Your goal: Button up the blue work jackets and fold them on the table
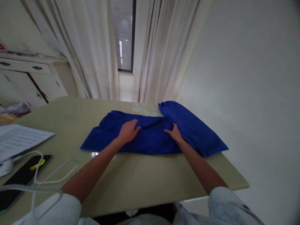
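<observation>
Left hand (127, 132), right hand (174, 133) flat on cloth (150, 139)

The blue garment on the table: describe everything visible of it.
The garment is vivid blue, of matte, soft-looking cloth. It lies flat and doubled over on the pale table, creased across its middle, with a long part, perhaps a sleeve or trouser leg, running diagonally away to the right. The left hand and right hand rest on top of it, fingers spread over the folds.
</observation>
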Demonstrator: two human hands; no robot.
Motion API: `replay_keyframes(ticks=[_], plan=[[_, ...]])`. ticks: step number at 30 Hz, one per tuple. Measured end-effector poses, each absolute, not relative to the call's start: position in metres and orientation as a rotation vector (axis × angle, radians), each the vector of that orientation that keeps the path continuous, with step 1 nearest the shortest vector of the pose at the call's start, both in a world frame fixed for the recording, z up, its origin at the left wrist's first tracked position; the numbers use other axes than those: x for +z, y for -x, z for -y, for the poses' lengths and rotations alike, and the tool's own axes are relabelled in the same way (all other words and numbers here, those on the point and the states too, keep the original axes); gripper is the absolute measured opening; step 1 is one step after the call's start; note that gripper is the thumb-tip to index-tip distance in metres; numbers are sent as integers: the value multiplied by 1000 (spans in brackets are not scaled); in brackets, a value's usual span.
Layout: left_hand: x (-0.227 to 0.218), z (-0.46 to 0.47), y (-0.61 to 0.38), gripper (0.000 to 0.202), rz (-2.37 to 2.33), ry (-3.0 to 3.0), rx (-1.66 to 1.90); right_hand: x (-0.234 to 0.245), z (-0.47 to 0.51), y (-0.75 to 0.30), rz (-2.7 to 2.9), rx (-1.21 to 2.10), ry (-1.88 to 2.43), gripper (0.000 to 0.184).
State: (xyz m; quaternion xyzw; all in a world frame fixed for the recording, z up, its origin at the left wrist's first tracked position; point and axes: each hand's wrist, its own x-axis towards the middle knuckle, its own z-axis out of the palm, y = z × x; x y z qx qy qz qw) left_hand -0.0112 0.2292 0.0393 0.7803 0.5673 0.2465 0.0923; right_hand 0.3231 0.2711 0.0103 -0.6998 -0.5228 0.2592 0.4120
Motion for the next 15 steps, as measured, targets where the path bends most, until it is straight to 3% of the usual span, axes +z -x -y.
replay_keyframes(ticks=[2,4,6,8,11,15], plan=[[40,-248,57,63,-2249,-2044,787,11,-271,-332,1327,519,1728,90],[40,-263,96,57,-2441,-1796,665,16,-267,-334,1328,482,1615,79],[41,-266,121,40,-2344,-1718,646,27,-258,-332,1312,521,1468,75],[47,-253,137,34,-2112,-1634,876,41,-239,-337,1276,662,1317,79],[65,-207,159,51,-1586,-1318,1253,61,-189,-374,1306,975,1153,82],[88,-146,197,70,-1386,-1146,1088,75,-121,-452,1486,1178,1155,75]])
